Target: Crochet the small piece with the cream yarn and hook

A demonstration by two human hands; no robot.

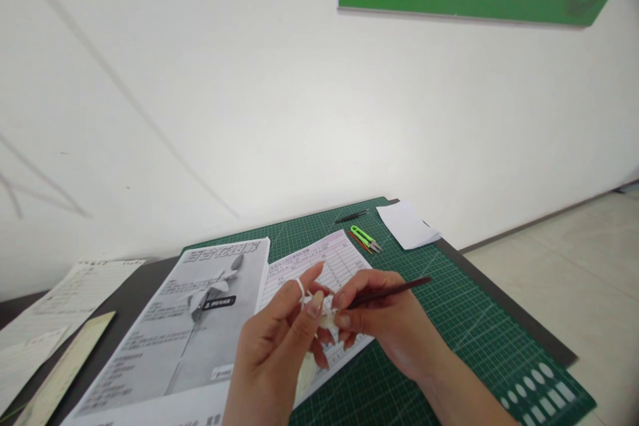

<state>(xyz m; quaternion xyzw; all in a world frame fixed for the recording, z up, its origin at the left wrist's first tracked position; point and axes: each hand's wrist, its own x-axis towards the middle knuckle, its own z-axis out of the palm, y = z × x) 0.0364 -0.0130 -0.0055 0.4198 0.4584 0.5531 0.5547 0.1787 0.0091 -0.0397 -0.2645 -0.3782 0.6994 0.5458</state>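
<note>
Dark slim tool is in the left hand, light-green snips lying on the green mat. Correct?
Not quite: the head view shows the dark slim tool in the right hand, not the left hand. The light-green snips do lie on the green mat.

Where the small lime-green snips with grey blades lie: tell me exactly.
In the head view, the lime-green snips lie right of centre on the green gridded cutting mat, between the ruled printed sheet and the plain white paper.
</note>
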